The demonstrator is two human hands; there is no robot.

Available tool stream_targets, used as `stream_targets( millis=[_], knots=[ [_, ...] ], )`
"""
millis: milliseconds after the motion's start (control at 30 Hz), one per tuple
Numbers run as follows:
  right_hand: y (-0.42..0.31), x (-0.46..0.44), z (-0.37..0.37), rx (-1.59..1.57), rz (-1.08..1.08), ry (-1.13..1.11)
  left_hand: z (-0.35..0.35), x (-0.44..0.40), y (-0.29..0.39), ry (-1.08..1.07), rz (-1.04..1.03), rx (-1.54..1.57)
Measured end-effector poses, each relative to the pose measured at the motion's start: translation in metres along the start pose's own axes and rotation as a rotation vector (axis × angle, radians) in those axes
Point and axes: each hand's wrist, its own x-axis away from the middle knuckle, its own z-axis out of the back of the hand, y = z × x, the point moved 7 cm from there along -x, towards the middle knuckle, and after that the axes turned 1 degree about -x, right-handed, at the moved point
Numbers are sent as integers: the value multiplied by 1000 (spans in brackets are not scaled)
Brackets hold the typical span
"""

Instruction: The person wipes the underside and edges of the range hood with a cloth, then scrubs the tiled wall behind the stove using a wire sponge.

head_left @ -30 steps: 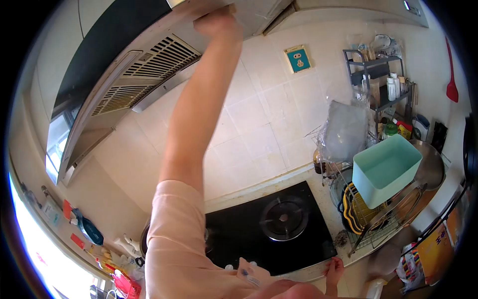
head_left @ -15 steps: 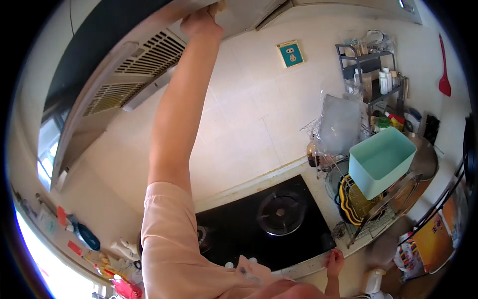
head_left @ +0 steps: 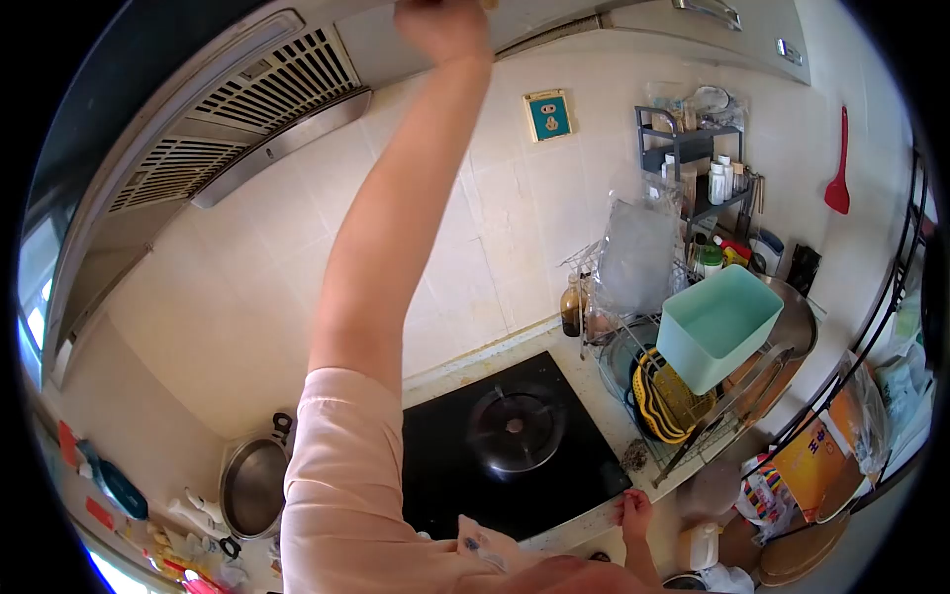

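Note:
My left hand (head_left: 445,32) is raised overhead at the top of the view, against the pale underside of the cabinet (head_left: 554,22) beside the range hood (head_left: 237,119). Its fingers are closed, and a sliver of something tan shows at its edge. The frame's top cuts it off, so its kind is unclear. My right hand (head_left: 633,513) hangs low at the counter's front edge, by the near right corner of the black gas cooktop (head_left: 445,495). Its fingers are curled in, with no object visible in them. A round burner (head_left: 515,426) sits on the cooktop.
A dish rack with a mint-green bin (head_left: 720,332) and yellow-rimmed basket (head_left: 653,401) stands on the right. Behind it is a grey shelf (head_left: 693,132) with bottles. A steel pot (head_left: 252,487) is at lower left. A red spatula (head_left: 839,188) hangs on the wall.
The view has turned, so the counter items sit further left and the pot shows at lower left. My left hand appears higher and further right. My right hand stays by the cooktop corner.

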Motion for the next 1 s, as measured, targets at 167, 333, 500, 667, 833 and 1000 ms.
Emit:
stream_targets(
  millis=[167, 333, 500, 667, 833, 1000],
  knots=[
    [7, -1, -2, 16, -74, -46, -42, 69, 36, -181, 43, 411],
    [8, -8, 0, 108, -195, -338, -39, 72, -42, 259, 178, 39],
    [24, -7, 2, 33, -207, -514, -44, 85, -87, 267, 737, 205],
    [40, -18, 3, 44, -181, -631, -56, 98, -51, 136, 692, 273],
    [45, -17, 2, 82, -125, -605, -51, 94, -116, 146, 933, 94],
    [54, -21, 5, 181, -24, -498, -63, 91, -137, -23, 820, -89]
  ],
)
